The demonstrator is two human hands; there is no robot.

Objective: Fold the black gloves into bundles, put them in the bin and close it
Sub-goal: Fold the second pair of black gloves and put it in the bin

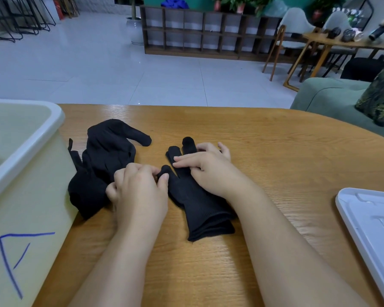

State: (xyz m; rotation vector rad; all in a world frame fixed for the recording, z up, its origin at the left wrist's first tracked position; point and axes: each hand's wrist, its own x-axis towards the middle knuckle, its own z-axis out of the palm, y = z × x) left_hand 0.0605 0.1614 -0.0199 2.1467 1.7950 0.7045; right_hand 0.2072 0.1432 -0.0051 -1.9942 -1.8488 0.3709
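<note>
Matt black knit-cloth gloves [200,209] lie on a smooth wood-grain table [275,151] beside a glossy plastic bin [31,138]

I see a wooden table [264,151] carrying a pale plastic bin [31,196] at its left edge, a white lid [372,227] at the right, a loose heap of black gloves [102,160], and a stacked glove pair [200,209] in the middle.

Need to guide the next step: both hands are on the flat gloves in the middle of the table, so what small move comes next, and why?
Probably roll the stacked gloves from the fingertips toward the cuff. The right hand presses their fingers flat, the left hand pinches the thumb, and they lie unfolded; the bin stands open.
</note>
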